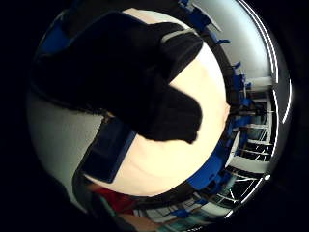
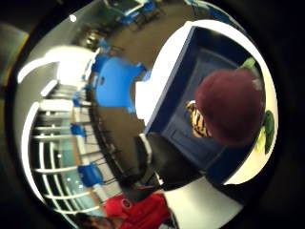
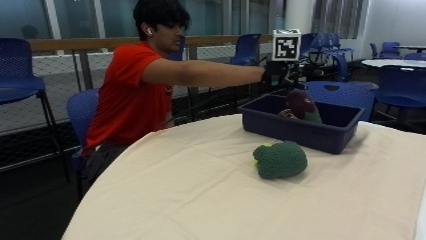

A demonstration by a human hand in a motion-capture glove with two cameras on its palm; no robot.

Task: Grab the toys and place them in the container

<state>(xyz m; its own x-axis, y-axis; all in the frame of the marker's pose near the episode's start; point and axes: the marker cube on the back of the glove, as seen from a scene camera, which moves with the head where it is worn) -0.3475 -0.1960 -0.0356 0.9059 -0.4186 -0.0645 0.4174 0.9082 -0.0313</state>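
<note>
While the right hand clamps it, the maroon toy hangs upright over the container

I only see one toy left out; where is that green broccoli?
In the outside view, the broccoli lies on the table, just in front of the blue container, apart from it.

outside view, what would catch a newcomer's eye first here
The gloved right hand reaches out over the blue container at the table's far side, with a dark red toy hanging just below it above the container. Nearer the camera, a green broccoli toy sits alone on the tablecloth, outside the container.
</note>
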